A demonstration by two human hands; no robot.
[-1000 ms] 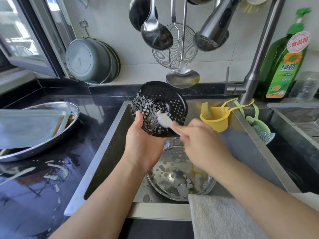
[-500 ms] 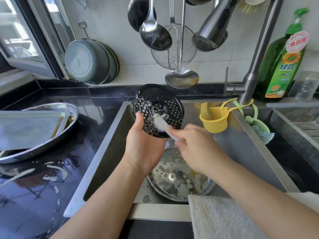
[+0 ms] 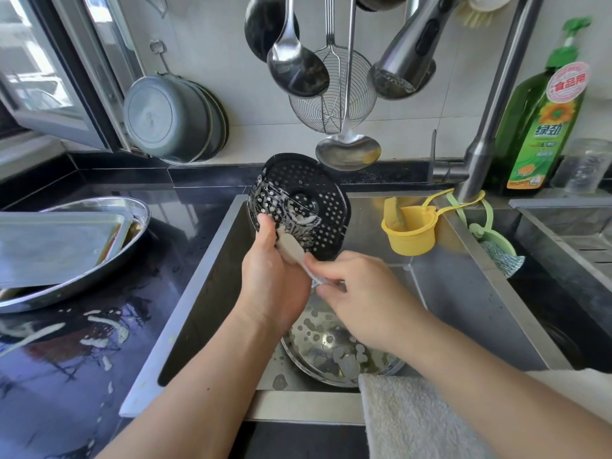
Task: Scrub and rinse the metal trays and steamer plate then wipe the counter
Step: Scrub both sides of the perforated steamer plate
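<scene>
Over the sink [image 3: 470, 293] my left hand [image 3: 271, 286] grips the lower edge of a black perforated steamer plate [image 3: 308, 200], held upright and streaked with white suds. My right hand [image 3: 364, 293] pinches the handle of a small white brush [image 3: 291, 250], whose head lies against the plate's lower left part beside my left thumb. A round metal tray [image 3: 331, 352] with soap bubbles lies in the sink bottom below my hands. On the black counter at left, a rectangular metal tray [image 3: 56, 243] rests inside an oval metal tray [image 3: 109, 276].
Suds and water streak the wet counter [image 3: 82, 342]. A grey towel [image 3: 414, 422] hangs over the sink's front edge. A yellow cup [image 3: 410, 233] and green scrubber holder [image 3: 496, 246] hang by the faucet [image 3: 490, 120]. Ladles and a strainer hang overhead; a detergent bottle [image 3: 543, 120] stands at right.
The brush has slid down and left across the plate, from near its middle to its lower left edge. My left hand has kept its hold on the plate.
</scene>
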